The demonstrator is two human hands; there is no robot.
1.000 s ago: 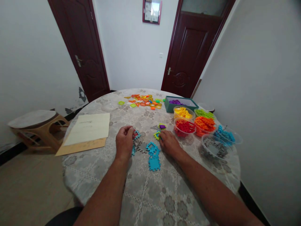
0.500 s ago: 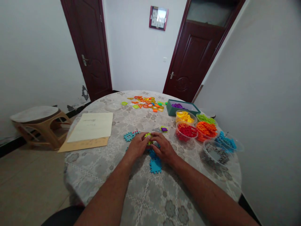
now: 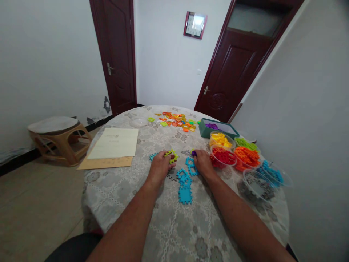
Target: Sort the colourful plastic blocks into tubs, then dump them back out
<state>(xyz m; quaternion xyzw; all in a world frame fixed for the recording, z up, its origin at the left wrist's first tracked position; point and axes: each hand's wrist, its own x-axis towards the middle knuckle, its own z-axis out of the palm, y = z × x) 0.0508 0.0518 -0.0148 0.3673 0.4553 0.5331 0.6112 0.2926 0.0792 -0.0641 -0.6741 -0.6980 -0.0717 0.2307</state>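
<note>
My left hand (image 3: 159,168) is closed on a yellow-green toothed plastic piece (image 3: 171,156), held just above the tablecloth. My right hand (image 3: 203,163) rests fingers-down on a small purple piece (image 3: 194,153), pinching it near a green one. Between the hands lie open blue frame pieces (image 3: 191,166) and a solid blue joined piece (image 3: 185,193). A dark grey piece (image 3: 171,176) lies by my left hand, and another blue piece (image 3: 152,157) sits just left of it.
Round table with a lace cloth (image 3: 169,225). Clear tubs of yellow (image 3: 219,139), red (image 3: 224,157), orange (image 3: 247,155), green (image 3: 245,143), blue (image 3: 269,171) and grey (image 3: 256,183) pieces stand right. A teal box (image 3: 216,128), a loose orange pile (image 3: 176,120), papers (image 3: 114,143) and a stool (image 3: 56,136) surround.
My left hand let go of the blue-and-red piece, met the right hand and took over the yellow-green piece. My right hand then moved right onto the purple piece. The camera turned left.
</note>
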